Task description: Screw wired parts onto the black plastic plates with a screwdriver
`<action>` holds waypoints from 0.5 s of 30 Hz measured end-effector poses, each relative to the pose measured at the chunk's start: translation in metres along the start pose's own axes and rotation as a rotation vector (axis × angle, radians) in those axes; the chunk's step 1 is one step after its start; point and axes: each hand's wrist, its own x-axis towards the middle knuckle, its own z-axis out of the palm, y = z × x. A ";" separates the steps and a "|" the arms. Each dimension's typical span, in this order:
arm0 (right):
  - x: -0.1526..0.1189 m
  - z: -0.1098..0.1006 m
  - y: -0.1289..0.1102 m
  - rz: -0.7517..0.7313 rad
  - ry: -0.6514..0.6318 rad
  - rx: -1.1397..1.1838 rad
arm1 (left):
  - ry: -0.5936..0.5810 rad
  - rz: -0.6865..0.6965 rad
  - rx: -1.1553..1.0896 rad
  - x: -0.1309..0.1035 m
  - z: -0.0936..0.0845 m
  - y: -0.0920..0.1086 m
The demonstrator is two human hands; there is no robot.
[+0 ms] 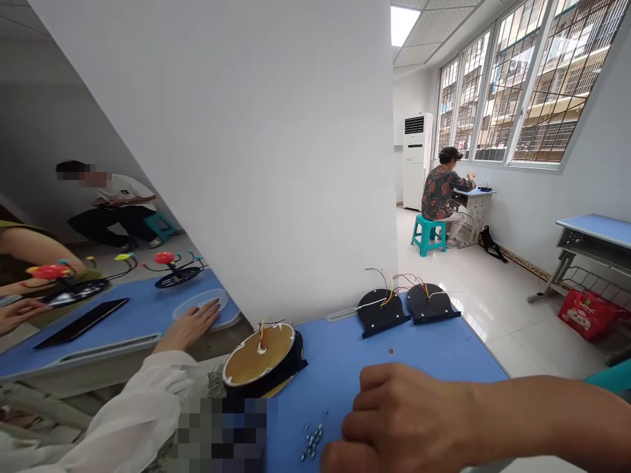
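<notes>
Our right hand [409,420] rests curled in a loose fist on the blue table [434,348], holding nothing we can see, just beside a small heap of silver screws [312,441]. Beyond the screws stands a round yellow-topped black base [261,361], unscrewed as far as we can judge; two wired black bases [407,305] wait farther off. Our left hand [190,325] lies flat and open on a clear plastic dish [202,305].
</notes>
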 end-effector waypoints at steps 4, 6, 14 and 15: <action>0.001 -0.007 0.001 -0.045 0.023 0.024 | -0.065 -0.066 0.072 -0.001 -0.014 -0.004; 0.002 -0.009 0.001 -0.064 0.024 0.068 | -0.087 -0.100 0.088 -0.002 -0.020 -0.009; 0.004 -0.015 0.000 -0.058 -0.041 0.147 | -0.071 -0.134 0.034 -0.023 -0.051 -0.019; 0.004 -0.016 -0.001 -0.071 -0.038 0.174 | -0.054 -0.128 0.010 -0.026 -0.054 -0.019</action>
